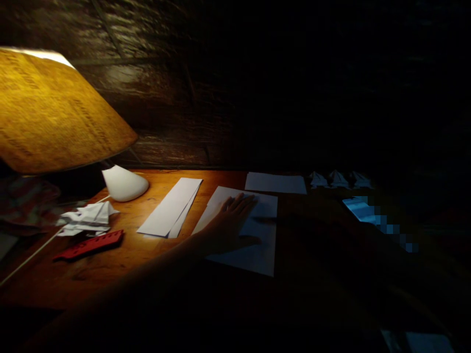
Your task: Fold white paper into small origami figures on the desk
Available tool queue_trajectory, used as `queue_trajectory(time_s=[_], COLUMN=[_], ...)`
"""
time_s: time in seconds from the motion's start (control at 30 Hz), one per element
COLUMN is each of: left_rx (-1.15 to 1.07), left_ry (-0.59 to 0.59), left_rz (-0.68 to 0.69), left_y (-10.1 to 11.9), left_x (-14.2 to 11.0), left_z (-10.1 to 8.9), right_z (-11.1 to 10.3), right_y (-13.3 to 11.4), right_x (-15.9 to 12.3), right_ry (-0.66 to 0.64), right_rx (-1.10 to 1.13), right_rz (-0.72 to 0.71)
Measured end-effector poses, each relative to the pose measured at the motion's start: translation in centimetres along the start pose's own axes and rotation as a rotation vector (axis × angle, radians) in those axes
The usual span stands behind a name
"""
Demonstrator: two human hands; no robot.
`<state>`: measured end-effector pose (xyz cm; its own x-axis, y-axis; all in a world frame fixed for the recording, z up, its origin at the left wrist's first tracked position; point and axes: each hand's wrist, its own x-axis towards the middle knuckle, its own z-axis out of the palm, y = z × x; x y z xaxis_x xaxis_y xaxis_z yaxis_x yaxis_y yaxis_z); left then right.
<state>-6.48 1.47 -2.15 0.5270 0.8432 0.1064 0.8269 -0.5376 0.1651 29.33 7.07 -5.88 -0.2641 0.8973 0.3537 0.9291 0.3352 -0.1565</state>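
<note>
My left hand (233, 225) lies palm down on a white sheet of paper (257, 257), its fingers stretched out and the thumb apart. The sheet rests on the wooden table, its left part overlapped by lighter paper or a fold. From the dark on the right, a dim shape that looks like my right hand (294, 223) reaches toward the sheet's right edge; its fingers are lost in shadow. Left of the sheet lie long white paper strips (171, 206), partly overlapping. Behind it is a small stack of white paper (275, 183).
A lamp with a yellow shade (62, 113) and white base (125, 184) stands at the left. Near it lie folded white paper (90, 218), a red tool-like object (90, 245) and a cord (33, 262). Three folded paper shapes (336, 179) and a bluish lit object (360, 209) are at right.
</note>
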Motion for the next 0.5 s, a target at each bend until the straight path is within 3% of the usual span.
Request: queue_trajectory(time_s=[0.07, 0.3, 0.5], left_rx=[-0.005, 0.009, 0.008], left_ry=[-0.006, 0.003, -0.018], left_rz=[-0.001, 0.020, 0.017], left_y=[0.0, -0.2, -0.2], left_x=[0.0, 0.1, 0.1], left_z=[0.0, 0.1, 0.0], right_z=[0.2, -1.3, -1.7], right_y=[-0.1, 0.5, -1.0], right_x=[-1.1, -3.7, -3.4], right_ry=[0.005, 0.004, -0.027], right_rx=[-0.014, 0.017, 0.000], right_rz=[0.104, -0.074, -0.140])
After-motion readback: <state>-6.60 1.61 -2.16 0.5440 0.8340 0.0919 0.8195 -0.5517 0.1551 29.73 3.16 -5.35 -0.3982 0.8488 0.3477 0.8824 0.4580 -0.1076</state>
